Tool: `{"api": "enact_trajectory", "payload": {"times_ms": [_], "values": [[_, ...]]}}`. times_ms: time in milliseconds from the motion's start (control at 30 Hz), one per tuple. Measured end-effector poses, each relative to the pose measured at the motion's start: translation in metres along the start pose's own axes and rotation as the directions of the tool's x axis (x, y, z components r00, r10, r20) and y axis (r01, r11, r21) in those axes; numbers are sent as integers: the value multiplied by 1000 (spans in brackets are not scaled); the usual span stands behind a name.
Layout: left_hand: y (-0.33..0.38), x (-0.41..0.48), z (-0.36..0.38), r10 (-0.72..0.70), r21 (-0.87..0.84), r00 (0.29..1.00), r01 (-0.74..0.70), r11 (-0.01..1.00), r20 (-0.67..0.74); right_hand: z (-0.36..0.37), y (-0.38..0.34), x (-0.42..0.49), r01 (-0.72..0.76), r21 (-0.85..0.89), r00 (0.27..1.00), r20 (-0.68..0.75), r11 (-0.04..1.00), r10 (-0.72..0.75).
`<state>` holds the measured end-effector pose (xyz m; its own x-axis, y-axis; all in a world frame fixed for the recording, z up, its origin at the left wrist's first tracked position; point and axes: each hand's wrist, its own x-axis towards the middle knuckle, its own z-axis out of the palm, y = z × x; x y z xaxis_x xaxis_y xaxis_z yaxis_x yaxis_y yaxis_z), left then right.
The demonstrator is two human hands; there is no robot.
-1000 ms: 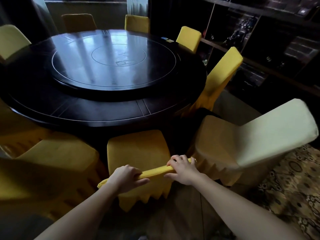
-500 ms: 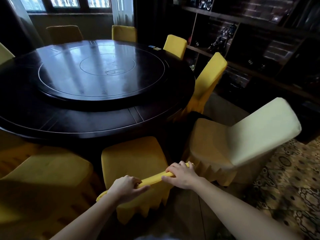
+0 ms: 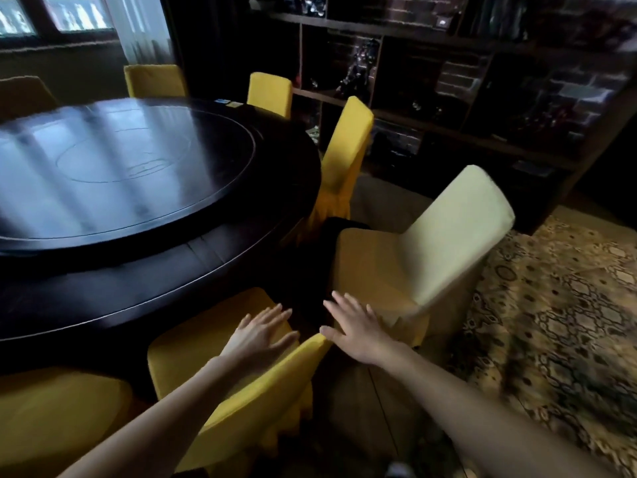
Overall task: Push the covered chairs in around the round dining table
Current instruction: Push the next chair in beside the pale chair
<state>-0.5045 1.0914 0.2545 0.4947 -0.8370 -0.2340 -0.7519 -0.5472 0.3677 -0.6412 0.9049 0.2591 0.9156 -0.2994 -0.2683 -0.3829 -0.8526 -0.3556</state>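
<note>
Both hands have let go of the yellow chair [image 3: 220, 343]: left hand [image 3: 258, 336] and right hand [image 3: 355, 327] now spread flat, empty. The pale chair [image 3: 431, 246] stands just right, angled away from the bench [image 3: 206, 281].

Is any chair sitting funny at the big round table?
Yes. The pale chair on the right stands pulled out from the round table and turned askew, with a dark gap between them. The yellow chairs beside it sit tucked close to the edge.
</note>
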Motion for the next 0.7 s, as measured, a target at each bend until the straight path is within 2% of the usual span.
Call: {"api": "enact_trajectory", "payload": {"times_ms": [233,433,533,700], "values": [[125,100,-18,190,94,967,-176,980,-170,-69,93,-15,-111,-32,978,-181,993,103],[247,193,-3,352,166,929,-331,929,-118,-119,212,-43,-230,55,936,-262,972,236],[304,234,3,420,185,902,-398,898,-99,-147,269,-62,-321,77,909,-254,944,330],[376,297,22,453,211,885,-426,880,-107,-179,349,-85,-388,45,887,-254,921,386]]}}
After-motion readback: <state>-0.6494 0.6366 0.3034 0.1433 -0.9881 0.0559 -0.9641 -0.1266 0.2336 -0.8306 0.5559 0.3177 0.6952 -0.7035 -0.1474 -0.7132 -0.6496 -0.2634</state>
